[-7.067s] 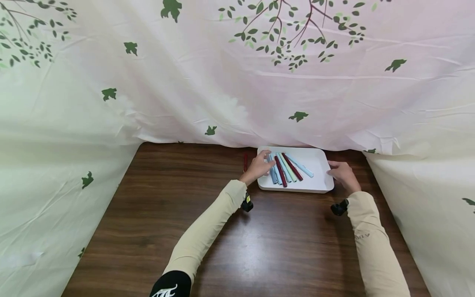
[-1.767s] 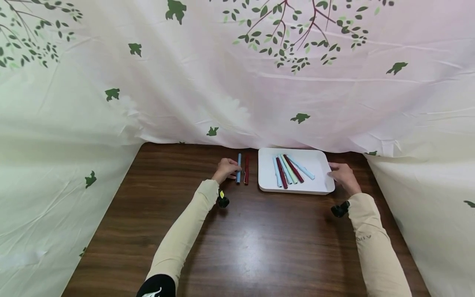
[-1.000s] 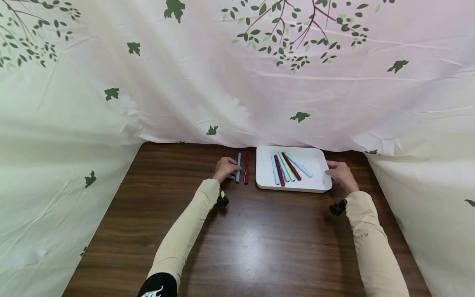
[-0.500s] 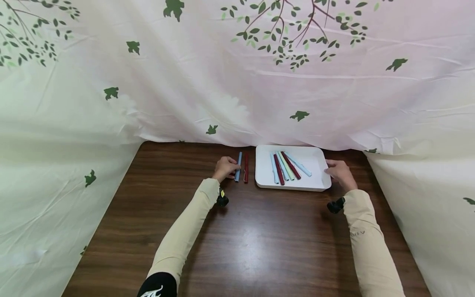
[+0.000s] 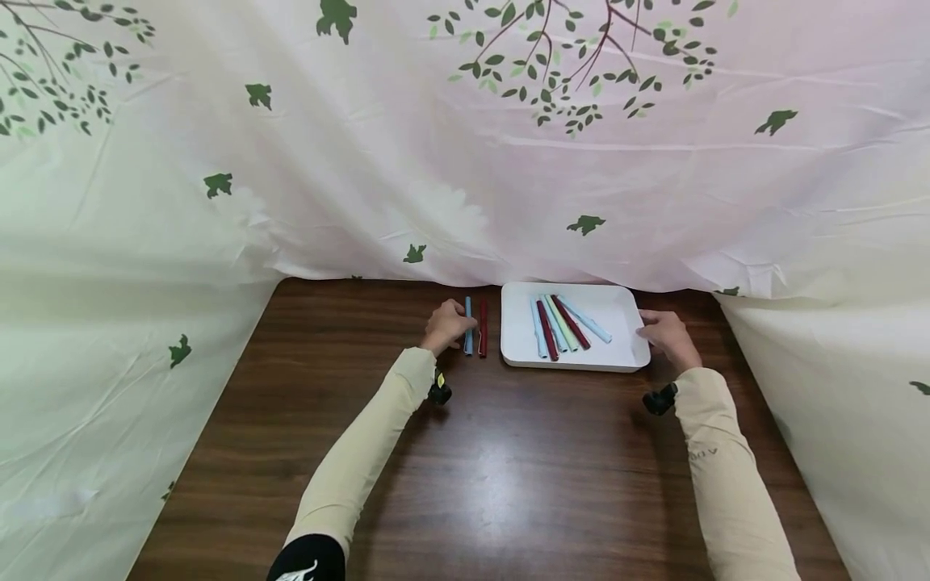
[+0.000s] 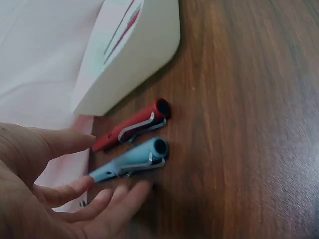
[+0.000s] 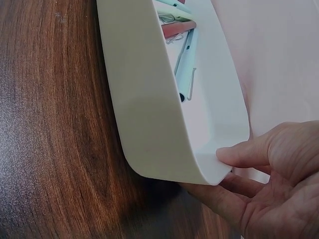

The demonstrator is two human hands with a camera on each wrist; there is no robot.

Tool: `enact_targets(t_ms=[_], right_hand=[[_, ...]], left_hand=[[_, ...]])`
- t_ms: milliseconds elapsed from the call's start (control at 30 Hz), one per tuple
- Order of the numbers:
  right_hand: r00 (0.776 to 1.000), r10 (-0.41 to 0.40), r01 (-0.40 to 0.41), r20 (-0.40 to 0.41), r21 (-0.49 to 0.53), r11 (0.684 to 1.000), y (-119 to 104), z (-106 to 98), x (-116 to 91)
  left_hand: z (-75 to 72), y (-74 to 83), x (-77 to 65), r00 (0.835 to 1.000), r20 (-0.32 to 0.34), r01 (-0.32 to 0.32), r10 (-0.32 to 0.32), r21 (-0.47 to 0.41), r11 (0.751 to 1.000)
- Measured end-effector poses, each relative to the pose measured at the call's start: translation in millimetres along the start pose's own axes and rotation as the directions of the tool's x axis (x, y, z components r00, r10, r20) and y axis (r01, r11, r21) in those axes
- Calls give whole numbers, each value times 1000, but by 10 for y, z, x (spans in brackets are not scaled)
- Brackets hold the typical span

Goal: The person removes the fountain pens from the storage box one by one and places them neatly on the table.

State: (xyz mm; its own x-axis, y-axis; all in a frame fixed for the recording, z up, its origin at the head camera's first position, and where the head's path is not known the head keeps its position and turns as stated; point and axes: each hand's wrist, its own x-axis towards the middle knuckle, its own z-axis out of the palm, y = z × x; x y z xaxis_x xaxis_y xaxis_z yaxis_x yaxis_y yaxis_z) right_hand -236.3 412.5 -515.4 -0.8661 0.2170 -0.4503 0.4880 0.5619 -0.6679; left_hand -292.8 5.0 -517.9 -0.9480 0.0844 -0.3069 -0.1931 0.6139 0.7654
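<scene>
On the table, left of the white tray [image 5: 625,359], a blue pen [image 5: 468,327] lies beside a dark red pen [image 5: 483,329], the two roughly parallel. My left hand [image 5: 445,327] is at the blue pen; in the left wrist view its thumb and fingers [image 6: 124,204] are spread apart, a fingertip right at the far end of the blue pen [image 6: 132,162]. Both pens show wire clips and a dark round end. My right hand [image 5: 672,337] pinches the tray's right end, with the thumb [image 7: 239,153] over the rim and fingers beneath it.
Several pens lie in the tray, among them light blue ones, a pale green pen [image 5: 561,323] and dark red ones. A patterned cloth [image 5: 465,161] hangs along the back edge of the brown wooden table [image 5: 407,484] and at both sides.
My left hand has carried the blue pen from the tray to the table beside the red one, and its fingers have now loosened. The blue pen has straightened slightly. My right hand stays at the tray.
</scene>
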Motion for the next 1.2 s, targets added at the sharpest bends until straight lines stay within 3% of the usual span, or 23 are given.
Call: enact_targets(t_ms=[133,300,400,533,633,833,933,1200], right_hand=[[1000,-6,6,9,4,1000,11,-17,2],[1000,-19,19,5,-3,1000,11,-21,18],[1000,-13,13,10,-3,1000,-3,-19,12],[1000,6,-6,14,-12,1000,-21,-13,-12],[1000,7,-6,8,-19,1000,-28,-9,-32],[1000,-3,3,-2,-23,1000,-12,-3,-45],[1000,-4,4,-5,-26,1000,-9,5,-42],[1000,3,-3,0,-31,1000,-11,-9,-19]], left_hand=[[35,85,2,998,-57,-30,36,96,995],[111,156,14,983,-135,-114,122,70,991],[172,197,26,949,-207,-229,238,69,971],[250,275,31,880,-256,-394,400,77,916],[306,339,11,844,-226,-482,486,78,873],[469,389,-55,821,-70,-559,566,101,823],[550,398,-83,804,-26,-589,595,105,801],[678,458,-109,795,114,-606,596,127,785]])
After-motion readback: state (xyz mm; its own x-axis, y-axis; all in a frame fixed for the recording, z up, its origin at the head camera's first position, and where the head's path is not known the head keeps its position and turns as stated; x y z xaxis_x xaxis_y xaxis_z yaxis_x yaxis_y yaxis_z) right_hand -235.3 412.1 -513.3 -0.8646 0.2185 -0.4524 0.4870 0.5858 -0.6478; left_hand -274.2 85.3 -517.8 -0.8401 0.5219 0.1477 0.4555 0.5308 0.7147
